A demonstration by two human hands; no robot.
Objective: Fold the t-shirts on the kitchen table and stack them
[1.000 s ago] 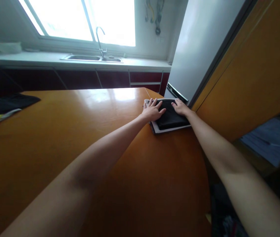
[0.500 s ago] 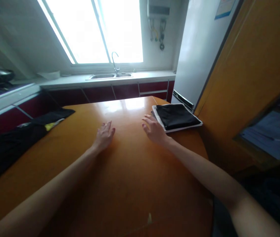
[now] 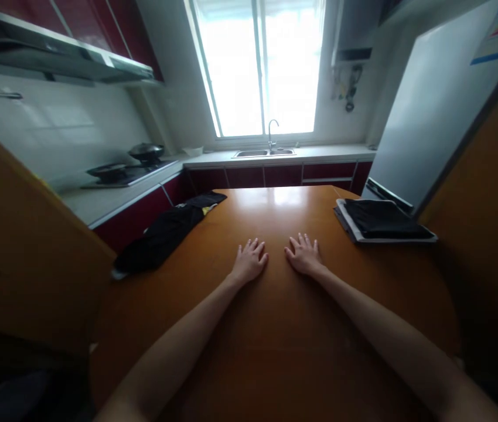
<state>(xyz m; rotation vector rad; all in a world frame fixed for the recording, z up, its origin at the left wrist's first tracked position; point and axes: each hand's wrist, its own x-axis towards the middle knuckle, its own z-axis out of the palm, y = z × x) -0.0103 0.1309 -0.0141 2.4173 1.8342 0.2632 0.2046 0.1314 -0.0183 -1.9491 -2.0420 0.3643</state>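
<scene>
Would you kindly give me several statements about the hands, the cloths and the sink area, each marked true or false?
1. The left hand rests open on the table. True.
2. The folded black cloth lies to the right of both hands. True.
3. The right hand grips the folded black cloth. False: the right hand lies open on the table, apart from it.
4. The faucet stands before the window. True.
5. The loose dark cloth is in the sink. False: the loose dark cloth lies along the table's left side.
</scene>
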